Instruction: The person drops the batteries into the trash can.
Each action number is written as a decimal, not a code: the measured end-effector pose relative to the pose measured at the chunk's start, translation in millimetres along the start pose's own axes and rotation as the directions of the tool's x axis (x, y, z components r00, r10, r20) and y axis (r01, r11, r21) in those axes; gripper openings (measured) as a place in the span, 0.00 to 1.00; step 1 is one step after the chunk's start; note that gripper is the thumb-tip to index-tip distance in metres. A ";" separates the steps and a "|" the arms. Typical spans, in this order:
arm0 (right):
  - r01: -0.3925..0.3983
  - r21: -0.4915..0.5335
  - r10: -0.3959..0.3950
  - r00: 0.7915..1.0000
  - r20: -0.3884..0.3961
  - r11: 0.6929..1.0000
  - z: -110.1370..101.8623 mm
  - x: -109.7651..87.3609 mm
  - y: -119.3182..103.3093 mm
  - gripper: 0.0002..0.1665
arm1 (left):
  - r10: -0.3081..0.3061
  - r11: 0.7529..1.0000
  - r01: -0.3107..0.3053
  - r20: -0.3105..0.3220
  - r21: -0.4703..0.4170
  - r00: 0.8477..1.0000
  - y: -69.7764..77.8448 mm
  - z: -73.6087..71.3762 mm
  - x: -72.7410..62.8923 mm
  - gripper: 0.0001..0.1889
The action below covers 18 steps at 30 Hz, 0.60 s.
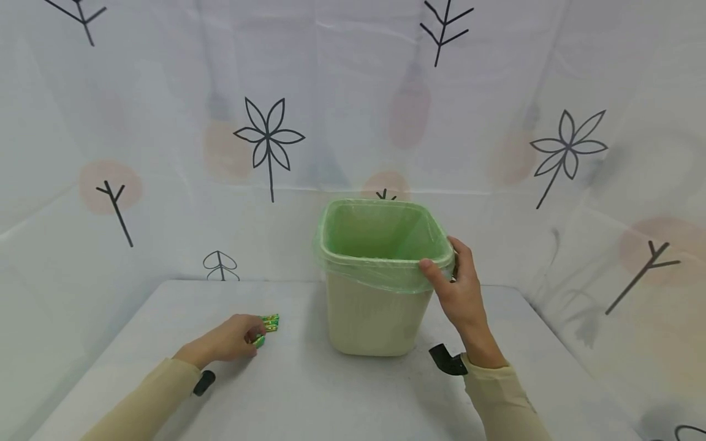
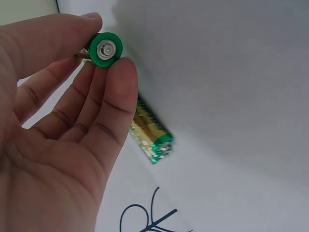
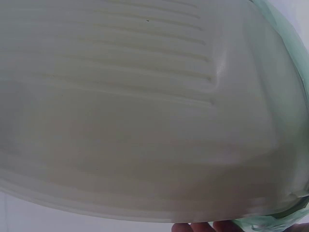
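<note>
Between thumb and fingertips, my left hand (image 1: pixel 230 338) pinches a green and gold battery (image 2: pixel 106 50), its silver end facing the left wrist camera. More batteries (image 1: pixel 271 323) of the same colours lie side by side on the white table, just beyond that hand. A cream waste bin (image 1: pixel 375 321) stands upright to their right, lined with a thin green bag (image 1: pixel 380 279) folded over its rim. My right hand (image 1: pixel 462 300) grips the bin's right front corner over the bag, thumb at the front. In the right wrist view the bin's ribbed wall fills most of the picture, with fingertips (image 3: pixel 200 227) at its edge.
The white table (image 1: pixel 309 398) runs back to a hanging white sheet (image 1: pixel 342 147) printed with dark plant drawings and pale orange patches. Further sheeting closes off both sides. Black straps or mounts (image 1: pixel 448 360) show at both wrists.
</note>
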State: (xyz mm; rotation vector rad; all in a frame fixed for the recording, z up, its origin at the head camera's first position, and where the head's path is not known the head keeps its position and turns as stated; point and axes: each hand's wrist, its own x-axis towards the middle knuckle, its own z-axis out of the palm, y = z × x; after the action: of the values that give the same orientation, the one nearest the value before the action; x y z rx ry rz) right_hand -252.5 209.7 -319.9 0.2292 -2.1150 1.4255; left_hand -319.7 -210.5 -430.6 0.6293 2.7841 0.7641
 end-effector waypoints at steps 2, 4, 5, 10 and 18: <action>-0.002 0.000 0.002 1.000 0.000 1.000 -0.3 0.2 -0.1 0.40 | 0.036 0.999 -0.036 0.000 0.014 0.999 5.2 -4.7 1.8 0.15; -0.003 -0.001 0.003 1.000 0.000 1.000 -0.5 0.5 0.0 0.40 | 0.076 0.997 -0.076 -0.003 0.021 0.997 11.4 -11.2 3.7 0.14; -0.003 0.000 0.003 1.000 0.000 1.000 -0.6 0.7 0.1 0.40 | 0.102 0.994 -0.101 -0.008 0.031 0.995 14.4 -15.0 5.0 0.14; -0.004 0.004 0.004 1.000 0.000 1.000 -0.8 0.7 -0.3 0.40 | 0.192 0.976 -0.186 -0.044 0.108 0.980 32.4 -35.0 14.0 0.13; -0.008 0.001 0.008 1.000 0.007 1.000 -0.4 -0.3 -0.2 0.40 | 0.267 0.953 -0.254 -0.061 0.167 0.962 76.1 -68.1 26.1 0.14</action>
State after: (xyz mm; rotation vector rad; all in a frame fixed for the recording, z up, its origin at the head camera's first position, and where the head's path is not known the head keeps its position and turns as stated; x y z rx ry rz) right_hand -252.1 209.9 -319.7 0.2264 -2.1226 1.4327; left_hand -335.7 -169.9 -334.6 1.0344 2.8934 0.6301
